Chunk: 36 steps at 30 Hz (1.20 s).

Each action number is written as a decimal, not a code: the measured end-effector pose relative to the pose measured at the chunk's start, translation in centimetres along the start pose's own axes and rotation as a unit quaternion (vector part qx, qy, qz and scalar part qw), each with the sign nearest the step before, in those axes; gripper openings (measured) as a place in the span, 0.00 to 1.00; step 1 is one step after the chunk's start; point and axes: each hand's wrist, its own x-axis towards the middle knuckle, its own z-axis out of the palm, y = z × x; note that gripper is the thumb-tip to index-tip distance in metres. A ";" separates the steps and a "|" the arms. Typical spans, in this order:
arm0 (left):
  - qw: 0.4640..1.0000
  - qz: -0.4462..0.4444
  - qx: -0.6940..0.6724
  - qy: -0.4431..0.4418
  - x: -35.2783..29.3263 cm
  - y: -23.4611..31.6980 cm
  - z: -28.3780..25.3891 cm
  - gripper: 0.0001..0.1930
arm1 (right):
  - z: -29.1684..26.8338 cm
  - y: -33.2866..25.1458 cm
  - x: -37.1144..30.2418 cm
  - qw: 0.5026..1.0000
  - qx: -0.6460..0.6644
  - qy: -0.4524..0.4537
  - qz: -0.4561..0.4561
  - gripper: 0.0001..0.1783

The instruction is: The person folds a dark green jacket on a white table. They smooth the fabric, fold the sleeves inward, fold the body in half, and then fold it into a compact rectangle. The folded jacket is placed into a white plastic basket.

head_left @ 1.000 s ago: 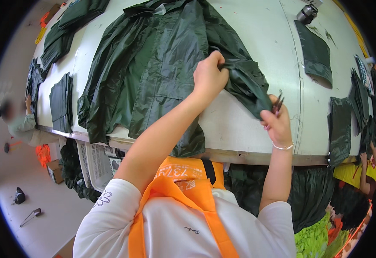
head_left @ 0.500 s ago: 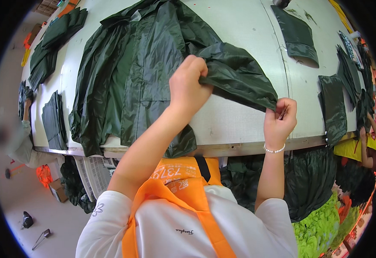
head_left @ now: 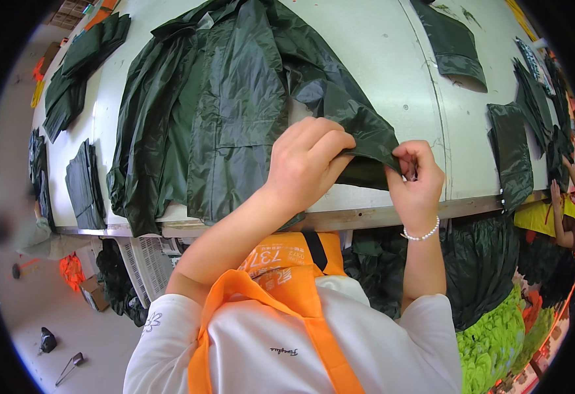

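Observation:
A dark green rain jacket (head_left: 238,118) lies spread on the white table, its front partly open. Its right-hand sleeve (head_left: 365,130) is drawn toward me. My left hand (head_left: 308,157) is closed on the sleeve's lower edge, fingers folded over the fabric. At the cuff end, my right hand (head_left: 420,180) pinches the sleeve's corner between thumb and finger. Something small shows inside its curled fingers, too hidden to name. Between both hands the sleeve edge is stretched, its underside in shadow.
Folded dark green garments lie on the table (head_left: 405,72), in stacks at the left (head_left: 85,187) and pieces at the right (head_left: 512,151). Dark fabric (head_left: 481,269) and lime green fabric (head_left: 491,335) are heaped below the table edge. Another person's hand (head_left: 556,203) shows far right.
Both hands have brought the sleeve lower and nearer to me. My left hand has moved down and slightly right along it; my right hand has shifted a little left.

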 end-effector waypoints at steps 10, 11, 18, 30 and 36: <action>0.999 0.052 0.009 -0.012 -0.3 0.7 -0.6 0.14 | -2.1 -2.4 0.3 0.976 0.086 -0.186 0.068 0.10; 0.998 0.058 0.009 -0.011 -0.2 0.7 -0.6 0.14 | -2.1 -2.6 0.4 0.976 0.088 -0.186 0.065 0.10; 0.999 0.042 -0.015 0.020 -0.2 0.9 0.0 0.14 | -1.9 -2.9 0.8 0.977 0.117 -0.172 0.048 0.08; 0.952 -0.122 -0.157 -0.231 -3.5 1.2 0.2 0.20 | 1.1 -1.2 0.0 0.988 0.151 -0.031 0.025 0.15; 0.972 -0.213 0.084 -0.049 -13.1 -6.6 -11.9 0.15 | 11.7 -6.5 -4.4 0.955 0.207 -0.138 0.164 0.14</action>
